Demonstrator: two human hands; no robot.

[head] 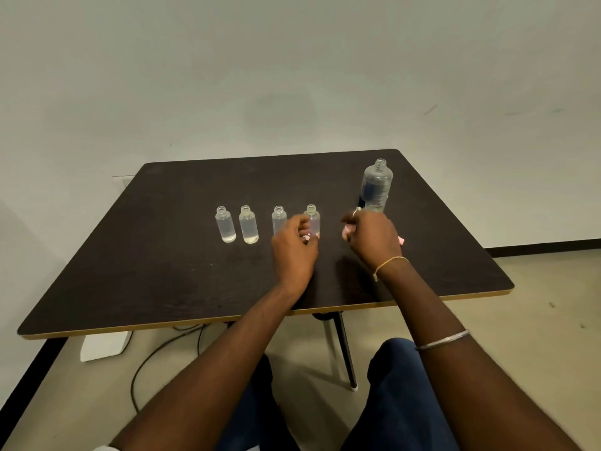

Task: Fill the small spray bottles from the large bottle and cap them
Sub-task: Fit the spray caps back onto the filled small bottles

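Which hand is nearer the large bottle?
Right. The right hand is just in front of the large bottle; the left hand is further left, at the small bottles.

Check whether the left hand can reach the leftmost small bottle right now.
Probably yes. The left hand is by the third bottle; the leftmost small bottle stands to its left, with bare table in front.

Pink obj [348, 228] blurry, mostly hidden
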